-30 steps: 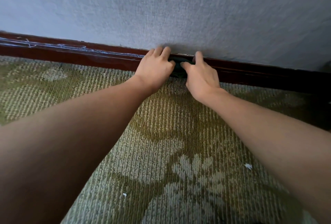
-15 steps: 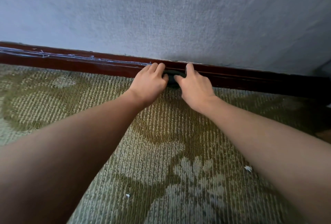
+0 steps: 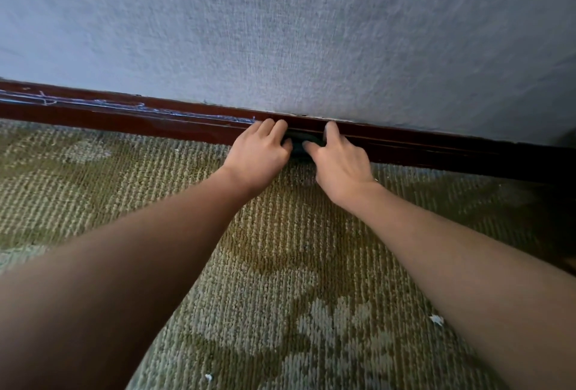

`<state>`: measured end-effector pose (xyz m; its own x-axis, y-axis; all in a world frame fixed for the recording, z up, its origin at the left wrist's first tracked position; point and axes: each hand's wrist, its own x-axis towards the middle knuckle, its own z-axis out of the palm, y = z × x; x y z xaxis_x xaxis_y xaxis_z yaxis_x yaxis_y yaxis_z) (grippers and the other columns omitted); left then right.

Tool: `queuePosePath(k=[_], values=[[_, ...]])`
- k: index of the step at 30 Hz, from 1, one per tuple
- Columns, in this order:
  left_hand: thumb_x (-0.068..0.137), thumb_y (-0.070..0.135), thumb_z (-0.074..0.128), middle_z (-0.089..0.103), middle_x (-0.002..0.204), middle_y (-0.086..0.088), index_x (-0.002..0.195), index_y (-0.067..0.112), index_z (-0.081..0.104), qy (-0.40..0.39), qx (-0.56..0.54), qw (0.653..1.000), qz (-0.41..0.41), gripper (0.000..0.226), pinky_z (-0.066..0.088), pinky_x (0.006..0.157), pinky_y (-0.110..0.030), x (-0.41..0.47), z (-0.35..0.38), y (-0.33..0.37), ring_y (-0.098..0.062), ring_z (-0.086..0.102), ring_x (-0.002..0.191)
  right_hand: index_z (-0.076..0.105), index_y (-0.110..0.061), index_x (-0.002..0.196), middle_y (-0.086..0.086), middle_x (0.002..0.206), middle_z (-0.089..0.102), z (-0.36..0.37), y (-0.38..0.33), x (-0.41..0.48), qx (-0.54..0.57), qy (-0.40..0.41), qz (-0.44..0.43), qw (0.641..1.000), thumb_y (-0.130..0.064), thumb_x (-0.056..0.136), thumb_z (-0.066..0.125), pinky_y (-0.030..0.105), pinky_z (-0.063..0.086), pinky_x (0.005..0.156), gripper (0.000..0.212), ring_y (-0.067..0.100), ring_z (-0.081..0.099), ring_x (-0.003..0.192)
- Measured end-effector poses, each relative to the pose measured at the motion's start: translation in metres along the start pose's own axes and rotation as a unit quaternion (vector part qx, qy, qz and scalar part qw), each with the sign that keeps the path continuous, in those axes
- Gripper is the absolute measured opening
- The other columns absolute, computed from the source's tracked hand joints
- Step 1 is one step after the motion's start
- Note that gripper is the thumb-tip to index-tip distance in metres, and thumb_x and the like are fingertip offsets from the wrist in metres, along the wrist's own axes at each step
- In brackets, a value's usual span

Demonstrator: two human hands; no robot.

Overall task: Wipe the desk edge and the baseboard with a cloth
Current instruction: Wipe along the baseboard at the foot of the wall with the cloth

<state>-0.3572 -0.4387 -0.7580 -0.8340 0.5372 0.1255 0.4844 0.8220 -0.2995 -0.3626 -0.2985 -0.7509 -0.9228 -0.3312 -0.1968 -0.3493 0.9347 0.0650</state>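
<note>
A dark red-brown baseboard [image 3: 124, 118] runs along the foot of a grey-blue textured wall. A dark cloth [image 3: 298, 145] is pressed against the baseboard, and only a small patch of it shows between my two hands. My left hand [image 3: 260, 152] holds the cloth's left side, its fingertips up on the baseboard's top edge. My right hand [image 3: 338, 160] grips the right side, forefinger stretched up onto the baseboard and thumb on the cloth. A pale bluish dust line [image 3: 93, 104] lies on the baseboard left of my hands.
Green-beige patterned carpet [image 3: 280, 265] covers the floor under my forearms. Small white scraps lie on it, one scrap [image 3: 436, 319] at the right and another scrap [image 3: 208, 376] near the bottom. A dark shape [image 3: 561, 137] sits at the right end of the wall.
Both hands with the cloth sit lower on the baseboard than a second ago and have shifted slightly left along it. The view has tilted, showing more wall.
</note>
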Motion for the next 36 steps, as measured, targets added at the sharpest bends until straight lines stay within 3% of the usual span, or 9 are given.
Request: queuePosePath(k=[13,19,22,27,31,36], values=[[0.056,0.02,0.079,0.066,0.072,0.0,0.069,0.018,0.073,-0.004,0.006,1.0,0.013,0.015,0.049,0.057,-0.021,-0.005,0.013,-0.001,-0.016,0.063,0.064,0.046,-0.016,0.127,0.017,0.121,0.033,0.008,-0.005,0.004,-0.001,-0.01,-0.018,1.0,-0.009,0.089,0.05,0.037,0.035,0.06,0.039,0.033,0.059,0.084],[0.07,0.01,0.06,0.065,0.076,-0.006,0.076,0.011,0.072,0.034,0.016,0.999,0.004,0.014,0.051,0.06,-0.025,-0.011,0.002,-0.011,-0.021,0.063,0.068,0.046,-0.014,0.125,0.018,0.123,0.034,-0.004,-0.006,0.004,-0.019,0.017,-0.045,0.999,-0.006,0.089,0.048,0.037,0.035,0.061,0.038,0.034,0.058,0.088],[0.062,0.006,0.074,0.064,0.077,-0.011,0.078,0.005,0.071,0.023,0.013,1.0,-0.011,0.016,0.051,0.059,-0.027,-0.012,-0.008,-0.014,-0.026,0.063,0.068,0.046,-0.013,0.125,0.019,0.124,0.033,-0.011,-0.008,0.001,-0.02,0.024,-0.045,0.998,-0.006,0.089,0.047,0.037,0.034,0.061,0.036,0.035,0.058,0.088],[0.057,0.008,0.081,0.063,0.075,-0.012,0.077,0.005,0.071,0.014,0.007,1.0,-0.016,0.022,0.05,0.054,-0.028,-0.013,-0.024,-0.019,-0.026,0.062,0.065,0.044,-0.013,0.125,0.019,0.123,0.033,-0.024,-0.008,-0.002,-0.017,0.046,-0.043,0.998,-0.005,0.089,0.048,0.037,0.034,0.06,0.037,0.035,0.057,0.086],[0.076,0.004,0.067,0.059,0.096,-0.018,0.101,0.001,0.065,-0.003,-0.002,0.998,-0.055,0.026,0.049,0.072,-0.038,-0.015,-0.029,-0.023,-0.034,0.057,0.088,0.045,-0.013,0.125,0.018,0.12,0.034,-0.033,-0.009,-0.001,-0.018,0.059,-0.047,0.997,-0.005,0.089,0.047,0.038,0.034,0.061,0.037,0.036,0.056,0.087],[0.085,0.002,0.055,0.051,0.11,-0.02,0.115,0.0,0.057,-0.021,-0.018,0.997,-0.068,0.03,0.043,0.082,-0.041,-0.015,-0.032,-0.026,-0.036,0.049,0.1,0.047,-0.013,0.126,0.018,0.12,0.036,-0.038,-0.012,0.0,-0.02,0.066,-0.052,0.996,-0.006,0.091,0.046,0.038,0.036,0.066,0.036,0.036,0.05,0.1]])
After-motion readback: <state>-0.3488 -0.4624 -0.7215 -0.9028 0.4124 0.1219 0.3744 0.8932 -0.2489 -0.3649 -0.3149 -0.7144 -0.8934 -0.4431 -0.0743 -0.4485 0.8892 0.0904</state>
